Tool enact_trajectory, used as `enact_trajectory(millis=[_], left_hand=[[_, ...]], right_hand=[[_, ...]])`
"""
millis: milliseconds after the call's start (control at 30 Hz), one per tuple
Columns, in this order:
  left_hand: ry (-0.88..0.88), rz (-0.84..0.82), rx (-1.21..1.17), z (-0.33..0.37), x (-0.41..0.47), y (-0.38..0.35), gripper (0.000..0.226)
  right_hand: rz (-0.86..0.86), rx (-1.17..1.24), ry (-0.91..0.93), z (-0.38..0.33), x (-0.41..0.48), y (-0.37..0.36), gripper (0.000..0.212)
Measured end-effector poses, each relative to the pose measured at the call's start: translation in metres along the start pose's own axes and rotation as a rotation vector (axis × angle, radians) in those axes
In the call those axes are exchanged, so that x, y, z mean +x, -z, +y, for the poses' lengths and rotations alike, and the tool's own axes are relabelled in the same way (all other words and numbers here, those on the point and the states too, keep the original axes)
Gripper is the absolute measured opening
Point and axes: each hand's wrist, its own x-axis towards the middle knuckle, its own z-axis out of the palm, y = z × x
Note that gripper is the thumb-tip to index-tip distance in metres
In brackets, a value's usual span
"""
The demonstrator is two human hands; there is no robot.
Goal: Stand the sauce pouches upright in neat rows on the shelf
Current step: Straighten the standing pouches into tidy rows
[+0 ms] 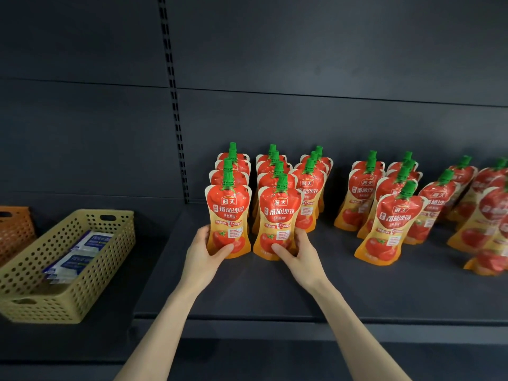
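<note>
Red and orange sauce pouches with green caps stand upright in rows on the dark shelf (275,292). My left hand (204,254) grips the bottom of the front pouch of the leftmost row (228,215). My right hand (298,254) grips the bottom of the front pouch of the second row (277,218). Both held pouches are upright with their bases on the shelf. A third row (309,188) stands just right of them. Further rows (390,224) stand to the right, less evenly spaced.
A beige perforated basket (82,270) holding blue and white sachets sits on the shelf section to the left. An orange basket (13,229) is behind it at the frame edge. A slotted upright (176,105) divides the back panel. Pouches at the far right (489,215) crowd together.
</note>
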Motion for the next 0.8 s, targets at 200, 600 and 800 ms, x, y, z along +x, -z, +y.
enact_trajectory(millis=[200,600,800], left_hand=[[-0.098,0.156,0.102,-0.003,-0.020,0.001,0.053],[-0.340,0.121,0.039,0.093,-0.035,-0.025,0.012],[-0.570,0.088,0.117,0.175,-0.003,-0.067,0.009]], right_hand=[[0.111,-0.182,0.035,0.006,-0.015,0.013,0.045],[0.229,-0.283,0.225,-0.052,-0.009,0.094,0.018],[0.220,-0.322,0.375,-0.094,0.028,0.163,0.006]])
